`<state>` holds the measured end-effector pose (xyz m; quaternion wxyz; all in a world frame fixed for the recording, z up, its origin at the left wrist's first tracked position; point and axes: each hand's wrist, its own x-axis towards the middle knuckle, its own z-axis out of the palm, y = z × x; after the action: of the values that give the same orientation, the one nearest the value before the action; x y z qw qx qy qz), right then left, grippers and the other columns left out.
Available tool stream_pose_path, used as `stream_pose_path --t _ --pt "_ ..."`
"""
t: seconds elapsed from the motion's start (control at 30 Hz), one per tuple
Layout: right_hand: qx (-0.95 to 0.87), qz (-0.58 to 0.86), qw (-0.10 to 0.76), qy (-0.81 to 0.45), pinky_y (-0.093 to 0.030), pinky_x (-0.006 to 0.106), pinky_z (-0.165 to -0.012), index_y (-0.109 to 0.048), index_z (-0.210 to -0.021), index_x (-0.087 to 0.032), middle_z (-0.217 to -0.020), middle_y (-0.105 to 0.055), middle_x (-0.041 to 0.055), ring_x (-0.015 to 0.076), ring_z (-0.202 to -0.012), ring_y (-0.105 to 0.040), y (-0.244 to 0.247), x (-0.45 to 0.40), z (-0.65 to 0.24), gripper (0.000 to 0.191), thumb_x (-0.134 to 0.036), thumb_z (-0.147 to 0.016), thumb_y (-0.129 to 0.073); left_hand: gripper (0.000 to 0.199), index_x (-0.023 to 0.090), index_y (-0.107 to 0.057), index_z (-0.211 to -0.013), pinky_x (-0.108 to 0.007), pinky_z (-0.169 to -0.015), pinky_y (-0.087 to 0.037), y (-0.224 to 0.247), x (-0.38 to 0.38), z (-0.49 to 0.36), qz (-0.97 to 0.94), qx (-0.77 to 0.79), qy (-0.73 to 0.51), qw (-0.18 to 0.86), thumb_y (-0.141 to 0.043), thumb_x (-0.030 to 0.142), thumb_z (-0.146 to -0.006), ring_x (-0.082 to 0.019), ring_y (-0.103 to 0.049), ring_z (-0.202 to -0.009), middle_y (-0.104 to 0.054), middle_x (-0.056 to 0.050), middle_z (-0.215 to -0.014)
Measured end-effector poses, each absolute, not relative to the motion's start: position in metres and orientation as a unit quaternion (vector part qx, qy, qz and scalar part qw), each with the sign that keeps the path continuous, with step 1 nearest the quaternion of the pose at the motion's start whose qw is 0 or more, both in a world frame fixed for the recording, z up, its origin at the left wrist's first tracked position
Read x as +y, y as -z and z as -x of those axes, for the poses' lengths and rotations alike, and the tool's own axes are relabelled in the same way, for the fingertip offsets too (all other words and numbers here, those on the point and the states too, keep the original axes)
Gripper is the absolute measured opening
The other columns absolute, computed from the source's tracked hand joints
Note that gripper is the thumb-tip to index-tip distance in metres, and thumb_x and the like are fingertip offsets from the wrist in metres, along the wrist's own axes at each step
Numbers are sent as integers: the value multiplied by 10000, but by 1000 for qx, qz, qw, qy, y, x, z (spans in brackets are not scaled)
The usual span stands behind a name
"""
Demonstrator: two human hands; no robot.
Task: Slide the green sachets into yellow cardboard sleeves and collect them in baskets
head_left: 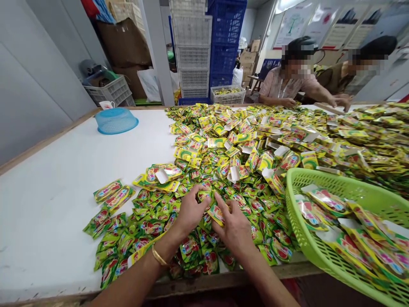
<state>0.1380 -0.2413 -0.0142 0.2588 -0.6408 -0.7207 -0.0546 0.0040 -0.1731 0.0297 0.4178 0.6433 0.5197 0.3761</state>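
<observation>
Both hands meet over a heap of small green packets (191, 247) with red fruit pictures. My left hand (191, 211), with a gold bangle at the wrist, pinches a green packet (204, 195). My right hand (234, 226) is closed on a small yellow and green box (217, 214), close beside that packet. The fingers partly cover both items, and I cannot tell whether the packet is partly inside the box. Yellow cartons (217, 143), several with open white flaps, lie heaped beyond the hands.
A green basket (292, 213) holding filled-looking boxes stands at the right front edge. A blue basket (116, 121) lies upside down on the white table (57, 204). Two people (287, 81) work across the table. Crates (194, 55) are stacked behind it.
</observation>
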Motion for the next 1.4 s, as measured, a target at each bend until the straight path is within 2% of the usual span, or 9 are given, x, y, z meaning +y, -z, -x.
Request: stream_pose_path --t 0.2,0.33,0.53,0.73,0.9,1.07,1.13,1.23,1.4 --pt "-724 628 280 56 -491 343 -745 -376 -1397 -285 -1033 -515 77 212 -865 -550 9 -241 -141 650 -236 -777 -566 210 181 -669 -820 -245 -675 -412 -51 -165 8 -731 479 -275 402 -477 231 -752 -156 -567 -702 -682 0 -790" --pt "-737 609 288 49 -481 344 -770 -340 -1412 -297 -1055 -517 77 214 -889 -541 7 -242 -139 686 -220 -772 -574 231 188 -676 -741 -231 -627 -389 -58 -166 9 -782 455 -229 358 -449 224 -769 -146 -552 -653 -652 18 -685" --pt "-725 607 316 77 -481 357 -765 -213 -1457 -159 -1074 -541 116 239 -916 -533 14 -244 -140 766 -254 -782 -562 196 176 -686 -771 -248 -721 -417 -63 -164 6 -832 427 -203 291 -491 168 -753 -158 -573 -766 -645 -19 -792" --pt "-730 583 326 145 -477 373 -785 -326 -1395 -122 -1088 -558 138 249 -964 -530 20 -244 -145 632 -330 -834 -527 157 183 -651 -746 -262 -744 -428 -62 -163 -6 -840 428 -174 286 -506 126 -725 -163 -569 -774 -619 -14 -779" --pt "-724 593 328 124 -476 374 -791 -414 -1330 -133 -1074 -572 132 246 -954 -544 23 -245 -146 550 -336 -832 -526 174 179 -616 -813 -263 -743 -433 -59 -164 -7 -787 474 -216 331 -541 117 -669 -159 -562 -773 -636 -1 -815" --pt "-709 610 349 68 -486 337 -747 -405 -1339 -159 -1058 -572 108 218 -898 -560 28 -248 -149 571 -328 -813 -548 288 164 -646 -932 -249 -654 -435 -60 -162 13 -749 397 -155 507 -617 284 -672 -146 -546 -695 -620 1 -764" --pt "-707 610 348 80 -483 338 -760 -403 -1340 -154 -1065 -570 110 222 -914 -556 28 -248 -151 579 -325 -809 -558 235 150 -649 -848 -236 -633 -416 -57 -161 18 -725 405 -165 532 -611 286 -660 -134 -526 -671 -605 6 -725" --pt "-721 594 336 117 -472 352 -795 -404 -1338 -140 -1071 -576 120 232 -943 -547 24 -248 -152 562 -323 -825 -543 129 151 -598 -633 -217 -571 -333 -52 -164 16 -739 428 -177 490 -542 255 -686 -104 -439 -596 -513 33 -606" --pt "-733 585 323 128 -462 348 -779 -424 -1322 -132 -1059 -586 123 228 -931 -548 23 -249 -152 526 -345 -850 -517 279 163 -310 -449 -236 -517 -201 -50 -173 2 -778 443 -181 407 -474 203 -671 -79 -282 -512 -276 55 -497"
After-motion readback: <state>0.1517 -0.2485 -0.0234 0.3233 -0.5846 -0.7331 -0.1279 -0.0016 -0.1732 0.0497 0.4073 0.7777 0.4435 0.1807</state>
